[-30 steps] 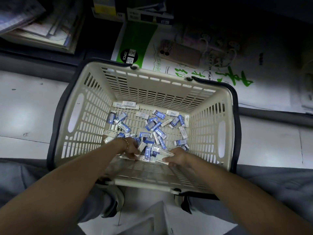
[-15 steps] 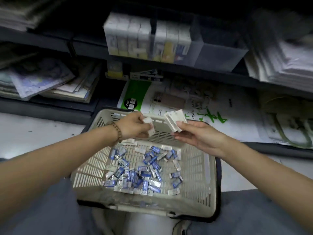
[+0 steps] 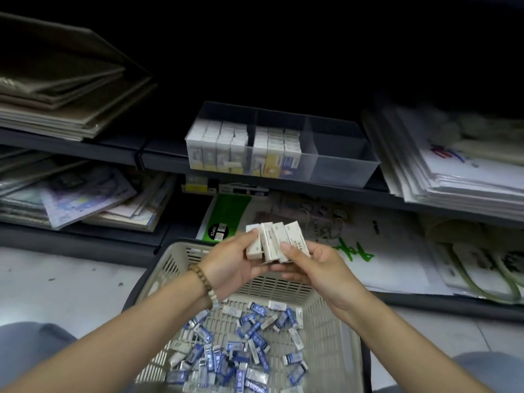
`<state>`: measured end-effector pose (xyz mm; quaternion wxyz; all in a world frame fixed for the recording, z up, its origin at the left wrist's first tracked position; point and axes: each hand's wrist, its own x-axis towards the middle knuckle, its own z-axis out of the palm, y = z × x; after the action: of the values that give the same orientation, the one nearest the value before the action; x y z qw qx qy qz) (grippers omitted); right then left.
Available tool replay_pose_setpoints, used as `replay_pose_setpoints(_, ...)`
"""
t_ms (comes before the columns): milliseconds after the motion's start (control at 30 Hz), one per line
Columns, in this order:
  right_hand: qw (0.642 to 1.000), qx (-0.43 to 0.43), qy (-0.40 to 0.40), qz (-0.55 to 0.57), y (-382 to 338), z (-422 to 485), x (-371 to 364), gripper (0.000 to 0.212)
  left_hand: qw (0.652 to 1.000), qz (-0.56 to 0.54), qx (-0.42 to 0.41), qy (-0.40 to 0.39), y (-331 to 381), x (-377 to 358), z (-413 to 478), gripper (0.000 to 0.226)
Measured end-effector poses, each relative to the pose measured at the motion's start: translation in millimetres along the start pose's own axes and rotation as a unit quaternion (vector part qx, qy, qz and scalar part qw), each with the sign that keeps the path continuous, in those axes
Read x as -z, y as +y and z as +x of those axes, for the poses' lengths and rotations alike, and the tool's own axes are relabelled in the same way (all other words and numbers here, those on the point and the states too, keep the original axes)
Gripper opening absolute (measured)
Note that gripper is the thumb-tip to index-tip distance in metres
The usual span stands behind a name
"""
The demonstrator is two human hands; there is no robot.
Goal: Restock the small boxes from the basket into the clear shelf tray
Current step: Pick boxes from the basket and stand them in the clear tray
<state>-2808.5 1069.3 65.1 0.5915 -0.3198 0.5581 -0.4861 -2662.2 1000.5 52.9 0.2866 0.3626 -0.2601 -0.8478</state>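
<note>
Four boxes point(image 3: 273, 243) sit fanned side by side between both hands, over the far rim of the basket point(image 3: 167, 266) and well below the tray point(image 3: 343, 165) on the shelf. The left grip point(image 3: 226, 265) pinches the leftmost box, thumb on top. The right grip point(image 3: 320, 268) pinches the other end, thumb pressed on the outer box and fingers underneath. The two middle boxes seem to be held only by the squeeze of their neighbours and the fingers below. The likeliest slip is therefore one of them sliding out while the fan is squared up or passed to one hand. It would probably drop among the loose boxes point(image 3: 241, 344) in the basket, or glance off the rim onto the floor. The tray's left section looks packed and the middle one partly filled, while the right one shows no boxes. Forcing the handful into the packed section could jam it or tip the standing rows. Boxes set loosely in the open section could topple. In this dim light the labels are unreadable, so a box could go in facing the wrong way.
</note>
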Motion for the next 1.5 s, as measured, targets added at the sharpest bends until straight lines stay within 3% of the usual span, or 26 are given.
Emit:
replay_pose_setpoints(100,1.000,-0.011,0.005,0.013,-0.1,4.4,-2.2,0.027,0.999,0.044,-0.008,-0.022,1.0,-2.3,-0.1,0.032)
replay_pose_setpoints(200,1.000,-0.002,0.008,0.013,-1.9,8.2,-3.6,0.017,0.994,0.106,-0.042,0.004,2.7,-1.7,2.1,0.024)
replay_pose_setpoints(367,0.998,0.035,0.024,-0.044,-14.5,12.1,3.4,0.016,0.993,0.090,-0.064,0.043,14.5,-1.0,6.2,0.019)
replay_pose_setpoints(500,0.987,0.034,-0.052,-0.147,-29.5,7.8,11.9,0.015,0.985,0.168,-0.040,0.026,29.9,2.6,6.3,0.023)
replay_pose_setpoints(633,0.978,0.011,-0.088,-0.189,-25.5,5.2,14.2,0.017,0.965,0.258,-0.034,-0.032,33.1,4.7,3.9,0.044)
replay_pose_setpoints(733,0.972,0.033,-0.067,-0.222,-25.0,6.5,14.3,0.018,0.969,0.245,-0.036,-0.017,31.0,6.5,4.6,0.044)
replay_pose_setpoints(867,0.957,0.097,0.001,-0.274,-33.5,10.5,19.7,0.031,0.987,0.142,-0.056,0.041,31.6,10.1,6.9,0.050)
replay_pose_setpoints(1033,0.972,0.149,0.015,-0.179,-41.2,6.6,21.8,0.019,0.993,0.023,-0.095,0.067,29.7,10.2,7.3,0.042)
replay_pose_setpoints(1167,0.988,0.095,0.002,-0.120,-33.8,5.6,16.7,0.013,0.994,-0.018,-0.101,0.042,22.7,3.5,6.9,0.041)
replay_pose_setpoints(1333,0.996,0.057,0.011,-0.064,-26.5,9.1,9.1,0.015,0.994,-0.020,-0.106,0.022,19.5,-1.3,4.9,0.038)
replay_pose_setpoints(1500,0.998,0.052,0.036,-0.022,-18.4,8.4,0.8,0.018,0.993,0.028,-0.111,0.008,14.2,-2.2,3.4,0.052)
